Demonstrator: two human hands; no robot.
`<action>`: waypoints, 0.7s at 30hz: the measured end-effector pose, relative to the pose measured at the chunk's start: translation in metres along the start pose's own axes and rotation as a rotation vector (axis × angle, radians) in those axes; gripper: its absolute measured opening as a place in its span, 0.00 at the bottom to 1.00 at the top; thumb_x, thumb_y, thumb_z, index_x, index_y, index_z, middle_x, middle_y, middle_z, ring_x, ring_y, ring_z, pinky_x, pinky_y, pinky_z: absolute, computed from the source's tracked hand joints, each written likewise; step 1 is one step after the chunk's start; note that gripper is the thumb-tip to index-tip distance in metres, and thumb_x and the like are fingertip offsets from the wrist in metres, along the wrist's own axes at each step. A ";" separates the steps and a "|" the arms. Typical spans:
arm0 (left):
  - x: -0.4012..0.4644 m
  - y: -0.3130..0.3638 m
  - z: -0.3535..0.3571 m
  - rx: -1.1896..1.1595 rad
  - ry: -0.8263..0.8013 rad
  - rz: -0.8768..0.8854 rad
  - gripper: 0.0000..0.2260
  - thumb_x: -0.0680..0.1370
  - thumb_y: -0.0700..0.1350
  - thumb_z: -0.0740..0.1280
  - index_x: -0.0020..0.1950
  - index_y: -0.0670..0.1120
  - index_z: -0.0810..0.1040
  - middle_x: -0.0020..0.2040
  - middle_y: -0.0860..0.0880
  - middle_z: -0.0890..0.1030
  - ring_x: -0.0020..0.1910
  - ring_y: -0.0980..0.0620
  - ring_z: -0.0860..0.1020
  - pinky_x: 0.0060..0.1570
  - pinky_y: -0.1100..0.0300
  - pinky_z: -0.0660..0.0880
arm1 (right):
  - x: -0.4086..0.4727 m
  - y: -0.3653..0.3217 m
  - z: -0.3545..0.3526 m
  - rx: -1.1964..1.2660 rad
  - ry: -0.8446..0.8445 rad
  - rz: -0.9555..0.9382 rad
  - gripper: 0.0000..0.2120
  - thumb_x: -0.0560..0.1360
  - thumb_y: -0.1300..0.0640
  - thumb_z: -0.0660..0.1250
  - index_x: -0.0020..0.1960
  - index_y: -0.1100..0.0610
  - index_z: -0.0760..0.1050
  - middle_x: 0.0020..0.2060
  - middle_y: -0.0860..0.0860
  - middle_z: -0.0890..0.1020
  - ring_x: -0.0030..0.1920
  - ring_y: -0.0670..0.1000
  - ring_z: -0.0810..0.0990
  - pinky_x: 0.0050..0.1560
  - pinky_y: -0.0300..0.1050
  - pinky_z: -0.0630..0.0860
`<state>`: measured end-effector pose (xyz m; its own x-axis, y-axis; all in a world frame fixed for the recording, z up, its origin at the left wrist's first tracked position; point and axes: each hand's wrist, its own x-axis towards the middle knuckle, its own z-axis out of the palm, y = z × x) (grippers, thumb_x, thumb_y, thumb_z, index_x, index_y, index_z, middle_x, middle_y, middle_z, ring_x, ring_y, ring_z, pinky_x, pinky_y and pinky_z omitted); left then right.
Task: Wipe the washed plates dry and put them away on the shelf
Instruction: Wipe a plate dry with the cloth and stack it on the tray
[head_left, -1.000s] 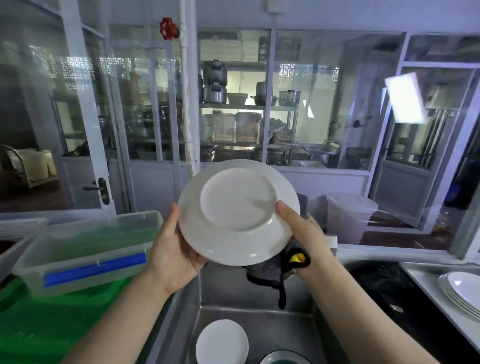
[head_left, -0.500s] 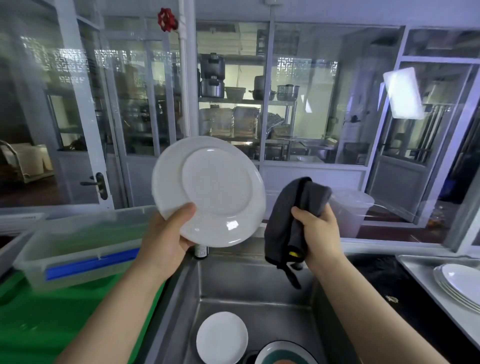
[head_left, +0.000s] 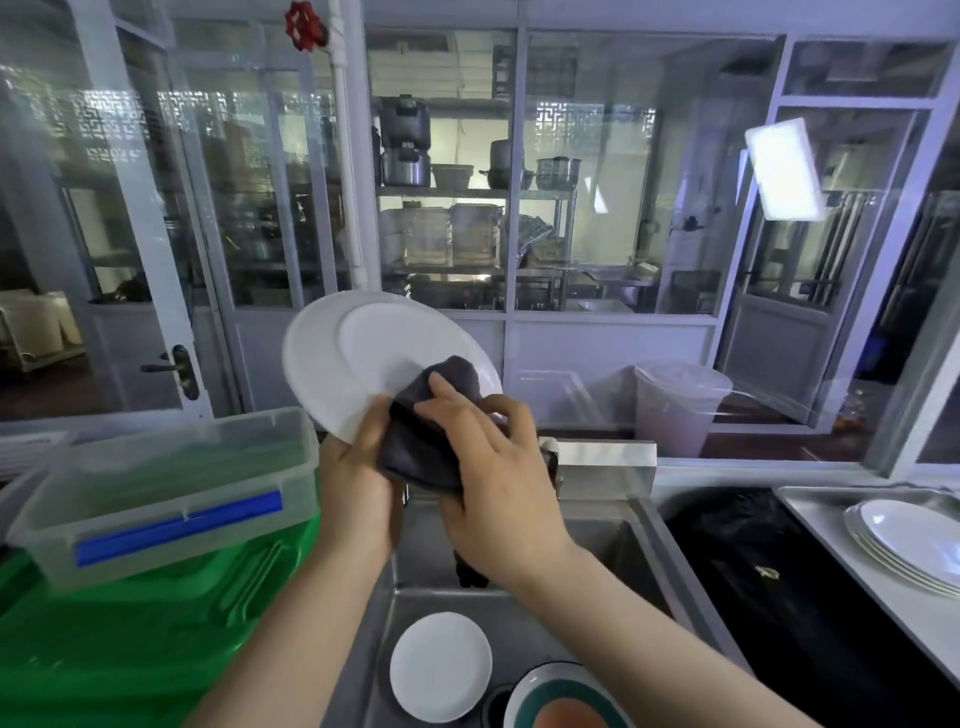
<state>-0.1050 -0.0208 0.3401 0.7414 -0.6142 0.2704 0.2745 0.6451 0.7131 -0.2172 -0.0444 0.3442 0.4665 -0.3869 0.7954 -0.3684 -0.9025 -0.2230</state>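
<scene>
Glass partitions are closing off this wash-up corner, with pots sitting on racks beyond them and a steel sink (head_left: 613, 540) lying right below the person. Looking down from head height, the left hand (head_left: 358, 499) is gripping the white plate (head_left: 363, 364) by its lower rim, thumb curled over the edge, holding it up above the sink and just beside the clear tub (head_left: 171, 493). The plate is standing nearly upright, its eating side facing back toward the person and its top leaning away to the left; being round, it is showing no long axis. The right hand (head_left: 493, 467) is clutching a dark cloth (head_left: 426, 431) and pressing it onto the plate's lower right. I am judging the plate to be stiff, breakable and slick while damp, so the rim is looking like the safest hold. The cloth is soft and bunching easily. A small plate (head_left: 440, 666) is lying in the sink, and a stack of plates (head_left: 914, 540) is resting on the right-hand counter.
</scene>
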 end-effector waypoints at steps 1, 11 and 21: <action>0.000 0.000 -0.001 0.005 -0.001 0.003 0.07 0.72 0.43 0.68 0.49 0.47 0.81 0.47 0.47 0.85 0.51 0.45 0.81 0.50 0.55 0.78 | -0.001 0.003 -0.001 0.007 0.003 -0.026 0.29 0.63 0.68 0.59 0.63 0.56 0.76 0.69 0.51 0.73 0.53 0.60 0.71 0.57 0.38 0.63; -0.001 -0.011 -0.021 0.300 -0.194 0.074 0.12 0.64 0.55 0.70 0.46 0.62 0.84 0.45 0.57 0.85 0.48 0.56 0.82 0.53 0.45 0.78 | 0.014 0.072 0.000 0.286 0.058 0.300 0.29 0.66 0.72 0.61 0.60 0.48 0.75 0.52 0.34 0.79 0.51 0.46 0.76 0.51 0.30 0.69; -0.008 0.004 -0.024 0.796 -0.575 0.171 0.20 0.66 0.61 0.64 0.41 0.44 0.78 0.39 0.35 0.81 0.38 0.51 0.75 0.40 0.54 0.74 | 0.066 0.099 -0.026 0.256 0.096 0.471 0.29 0.67 0.71 0.55 0.61 0.46 0.70 0.45 0.40 0.76 0.48 0.47 0.71 0.38 0.30 0.63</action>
<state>-0.0952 -0.0024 0.3258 0.2658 -0.8039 0.5321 -0.4554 0.3817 0.8043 -0.2438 -0.1539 0.3896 0.2182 -0.7525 0.6214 -0.3069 -0.6573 -0.6883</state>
